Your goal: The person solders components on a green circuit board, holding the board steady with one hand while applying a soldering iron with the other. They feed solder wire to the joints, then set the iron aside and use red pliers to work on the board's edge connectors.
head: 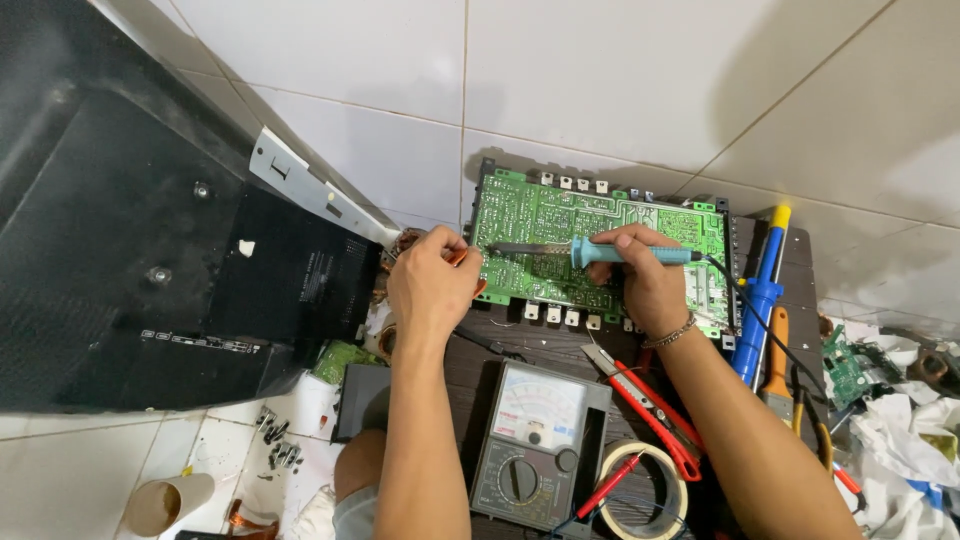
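The right hand [640,275] is closed around the blue handle of a soldering iron [590,252], which lies nearly level across the green circuit board [560,215], its dark tip pointing toward the board's left edge. A bracelet [668,335] circles the right wrist. The left hand [432,285] is clenched at the left edge of the circuit board, pinching a small orange item [458,257] between the fingers; what that item is cannot be determined. The iron's tip ends just beside the left hand's fingertips.

The circuit board rests tilted against the white tiled wall, with its lower edge on a dark wooden surface [470,365]. Directly below the circuit board, between the two forearms, lies an analogue multimeter [535,440] with a rotary dial and a pale scale face. Below and to the right of the board are a red utility knife [650,405] and a roll of pale tape [645,490]. At the right edge of the board stands a blue desoldering pump [760,295] with a yellow cap, and beside it a screwdriver with an orange handle [778,360]. Left of the board lies a large black housing panel [160,260]. Below that panel, loose screws [278,440] are scattered on the white floor tile.
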